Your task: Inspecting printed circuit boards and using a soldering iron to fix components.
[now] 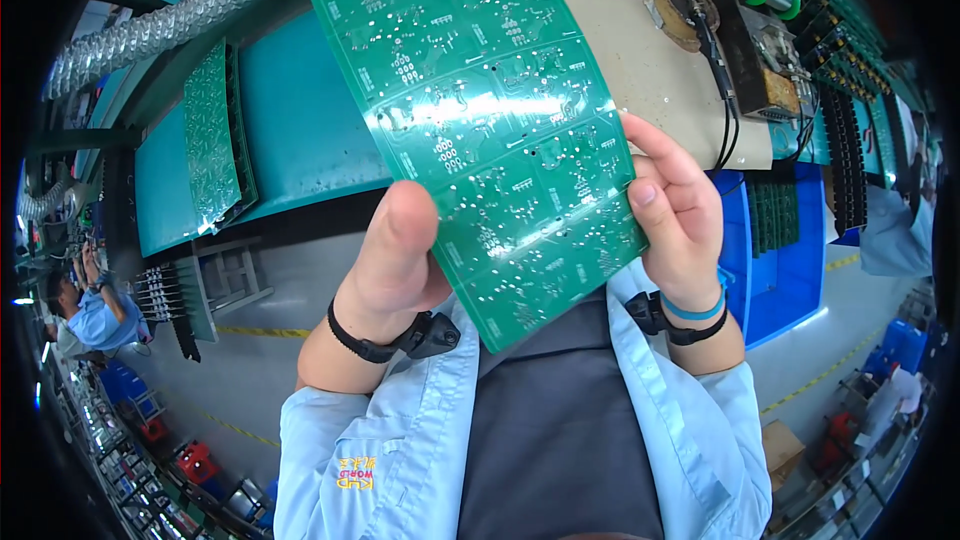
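Where the green circuit board (510, 155) slants across the bench's (300, 130) near edge, long axis running far-left to near-right, the left hand (392, 245) and right hand (685, 215) close on its 2 long edges, the right nearer its corner.

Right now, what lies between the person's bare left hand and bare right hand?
In the head view, a large green rectangular circuit board lies there, the left hand at its left edge, the right hand at its right.
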The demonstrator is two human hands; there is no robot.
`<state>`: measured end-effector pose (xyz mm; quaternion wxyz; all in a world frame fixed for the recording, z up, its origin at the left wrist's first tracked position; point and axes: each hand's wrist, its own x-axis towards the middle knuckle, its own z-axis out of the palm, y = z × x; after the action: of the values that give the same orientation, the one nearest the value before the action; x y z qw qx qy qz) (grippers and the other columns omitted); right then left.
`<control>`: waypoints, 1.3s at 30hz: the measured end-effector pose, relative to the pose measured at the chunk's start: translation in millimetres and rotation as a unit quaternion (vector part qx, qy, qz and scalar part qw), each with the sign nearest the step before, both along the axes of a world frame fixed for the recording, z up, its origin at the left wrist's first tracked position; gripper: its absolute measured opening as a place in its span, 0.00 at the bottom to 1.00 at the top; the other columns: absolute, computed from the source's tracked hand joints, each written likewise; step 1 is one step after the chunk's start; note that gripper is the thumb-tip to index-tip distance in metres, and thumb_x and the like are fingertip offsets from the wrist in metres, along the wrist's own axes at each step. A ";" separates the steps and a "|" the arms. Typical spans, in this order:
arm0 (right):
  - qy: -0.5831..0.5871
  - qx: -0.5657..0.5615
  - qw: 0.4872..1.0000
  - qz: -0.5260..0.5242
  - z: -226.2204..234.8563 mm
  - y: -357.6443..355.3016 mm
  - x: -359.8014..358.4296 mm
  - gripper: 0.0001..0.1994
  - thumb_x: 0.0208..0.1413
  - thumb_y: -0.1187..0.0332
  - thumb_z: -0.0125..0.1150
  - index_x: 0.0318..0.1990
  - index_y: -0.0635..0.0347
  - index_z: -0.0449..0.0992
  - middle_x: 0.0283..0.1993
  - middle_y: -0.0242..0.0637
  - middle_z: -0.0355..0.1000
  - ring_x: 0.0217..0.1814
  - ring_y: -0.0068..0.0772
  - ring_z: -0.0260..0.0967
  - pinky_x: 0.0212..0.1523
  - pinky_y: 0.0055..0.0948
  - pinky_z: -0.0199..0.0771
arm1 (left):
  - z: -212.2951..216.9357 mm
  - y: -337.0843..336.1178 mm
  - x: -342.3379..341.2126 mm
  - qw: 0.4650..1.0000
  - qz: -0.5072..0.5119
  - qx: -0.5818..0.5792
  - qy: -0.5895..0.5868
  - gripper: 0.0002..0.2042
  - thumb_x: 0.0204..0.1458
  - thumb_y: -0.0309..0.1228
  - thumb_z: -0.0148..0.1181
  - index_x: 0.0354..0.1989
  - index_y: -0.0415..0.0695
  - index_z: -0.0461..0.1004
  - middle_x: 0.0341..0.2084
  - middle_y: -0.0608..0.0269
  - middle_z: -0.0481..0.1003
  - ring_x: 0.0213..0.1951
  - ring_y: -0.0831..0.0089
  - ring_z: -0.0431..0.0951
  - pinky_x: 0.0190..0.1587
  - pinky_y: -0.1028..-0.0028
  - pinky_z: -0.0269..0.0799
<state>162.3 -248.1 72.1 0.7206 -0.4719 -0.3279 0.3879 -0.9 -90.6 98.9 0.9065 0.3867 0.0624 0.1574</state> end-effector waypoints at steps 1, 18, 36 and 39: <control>-0.023 0.001 0.999 -0.027 0.4 1.5 -4.3 0.23 0.67 0.73 0.50 0.66 0.75 0.59 0.45 0.37 0.76 0.44 0.18 0.70 0.45 0.16 0.68 | 0.2 -0.4 -0.1 1.000 0.002 -0.003 -0.004 0.42 0.54 0.57 0.60 0.68 0.38 0.55 0.62 0.52 0.66 0.60 0.61 0.71 0.60 0.61 0.69; -0.347 0.035 0.931 -0.111 -13.8 -7.6 6.8 0.22 0.61 0.78 0.55 0.62 0.73 0.66 0.26 0.30 0.66 0.24 0.18 0.59 0.28 0.17 0.60 | 7.7 3.6 -4.9 0.989 0.052 0.105 0.087 0.27 0.48 0.24 0.68 0.59 0.37 0.68 0.51 0.57 0.75 0.52 0.68 0.75 0.53 0.68 0.71; -0.576 0.170 0.798 -0.050 8.1 -6.6 9.2 0.14 0.53 0.70 0.66 0.49 0.54 0.78 0.39 0.45 0.77 0.29 0.35 0.72 0.26 0.28 0.68 | -38.6 67.8 18.4 0.954 -0.109 0.237 -0.145 0.09 0.51 0.28 0.68 0.38 0.40 0.78 0.36 0.49 0.80 0.38 0.60 0.79 0.46 0.61 0.75; -0.582 0.176 0.792 -0.051 10.2 -6.0 6.7 0.13 0.52 0.69 0.66 0.47 0.49 0.80 0.40 0.45 0.77 0.28 0.35 0.71 0.26 0.28 0.68 | -39.5 80.8 27.3 0.925 -0.141 0.289 -0.202 0.06 0.53 0.28 0.66 0.37 0.41 0.78 0.36 0.50 0.81 0.37 0.61 0.79 0.44 0.63 0.74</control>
<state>169.0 -254.1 82.3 0.4831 -0.4897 -0.7232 -0.0617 26.4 -9.8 59.4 0.7615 0.5967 -0.2257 0.1143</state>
